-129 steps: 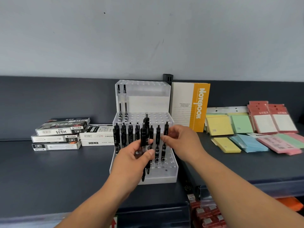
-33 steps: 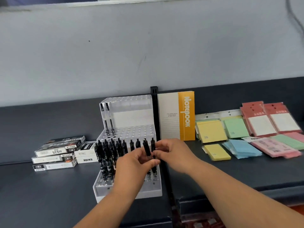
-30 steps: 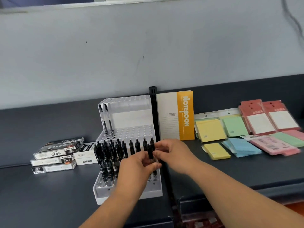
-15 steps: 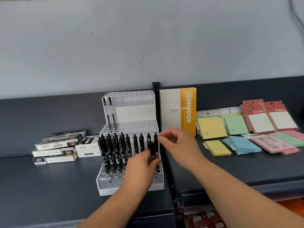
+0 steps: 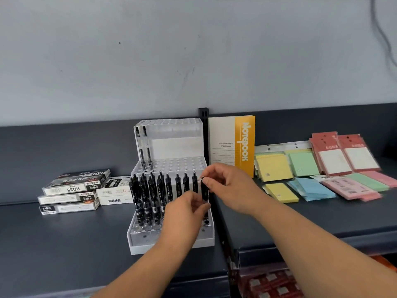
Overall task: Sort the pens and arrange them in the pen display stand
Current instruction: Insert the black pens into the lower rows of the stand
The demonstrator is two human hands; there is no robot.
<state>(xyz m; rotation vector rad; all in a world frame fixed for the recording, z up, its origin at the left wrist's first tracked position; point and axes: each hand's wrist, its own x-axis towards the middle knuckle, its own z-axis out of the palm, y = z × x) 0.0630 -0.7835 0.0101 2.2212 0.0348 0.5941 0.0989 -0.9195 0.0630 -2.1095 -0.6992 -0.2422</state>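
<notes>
My left hand (image 5: pixel 184 209) and right hand (image 5: pixel 229 186) are bare, and so are both wrists. The left forearm (image 5: pixel 150 265) and right forearm (image 5: pixel 311 239) are uncovered too, right down to the lower edge of the view (which cuts them off before the elbows).

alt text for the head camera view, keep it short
Two hands hold one black pen upright at the right end of a tiered pen display stand: the right hand pinches its top, the left hand grips its barrel. Other black pens stand in it; pen boxes lie left, notebook and sticky notes right.
</notes>
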